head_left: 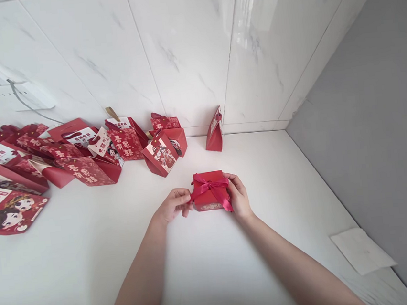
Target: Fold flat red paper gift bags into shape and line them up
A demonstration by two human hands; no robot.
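Countertop [129, 274] below the tiled wall [186, 44] bears a red box [203, 200], likely light, crushable card best held by its sides, left hand [172, 206] pinching its slick-looking ribbon [210, 186], right hand [241, 197] curled round one end.

Glossy, grey-veined wall tiles [186, 44] back a white worktop [281, 178].

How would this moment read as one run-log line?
left hand: at ribbon's left end; right hand: at red box's right side; red box: on white counter; beyond: patterned red boxes
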